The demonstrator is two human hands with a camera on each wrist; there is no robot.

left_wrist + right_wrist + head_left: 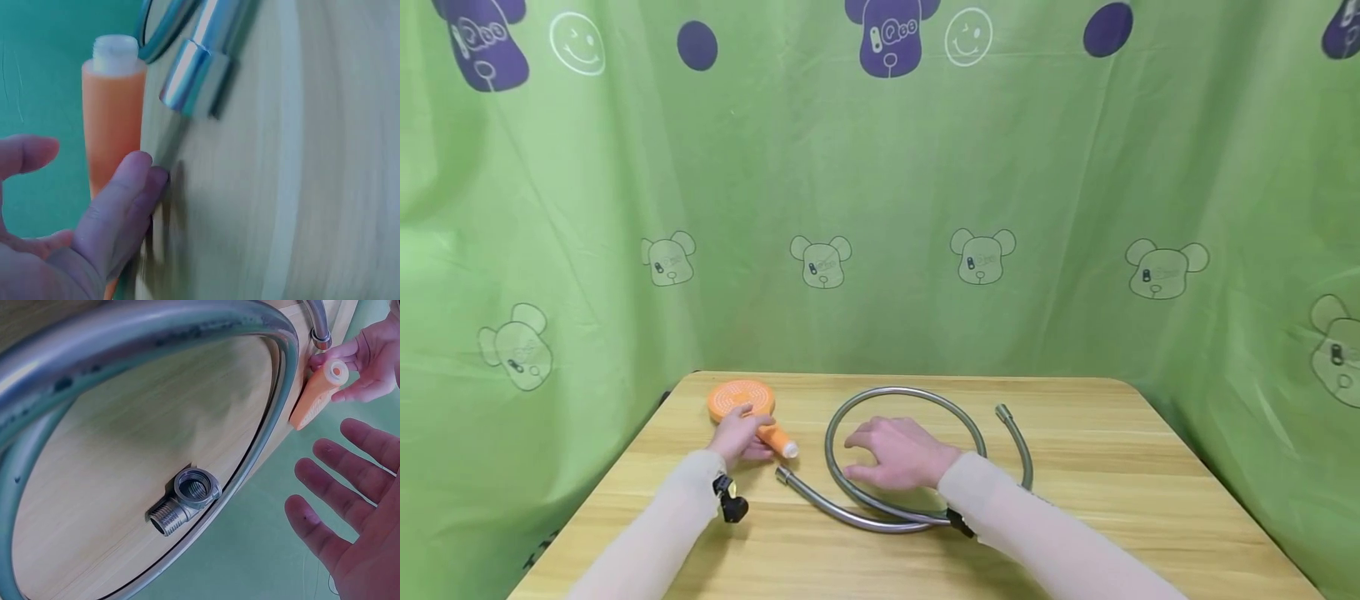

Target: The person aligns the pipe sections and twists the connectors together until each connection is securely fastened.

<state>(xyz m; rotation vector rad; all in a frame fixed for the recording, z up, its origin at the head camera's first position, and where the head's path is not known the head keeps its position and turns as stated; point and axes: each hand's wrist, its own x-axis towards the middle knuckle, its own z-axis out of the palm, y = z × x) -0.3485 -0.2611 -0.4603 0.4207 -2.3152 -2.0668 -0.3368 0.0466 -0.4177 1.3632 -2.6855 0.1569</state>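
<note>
An orange handheld shower head [739,396] lies at the table's left. My left hand [741,435] is at its handle, fingers along one side; in the left wrist view the thumb stands apart from the handle [114,119], which has a white threaded end. A metal shower hose [891,391] lies coiled in a loop. My right hand [898,454] hovers over the loop, fingers spread and holding nothing. Inside the loop, the right wrist view shows a metal threaded tee fitting [195,489]; the head view does not show it, with my right hand over that area.
One hose end [783,473] lies close to the shower handle's tip, and the other end [1003,412] points to the back at the right. Everything lies on a wooden table [1120,467]. A green printed curtain [880,175] surrounds its back and sides.
</note>
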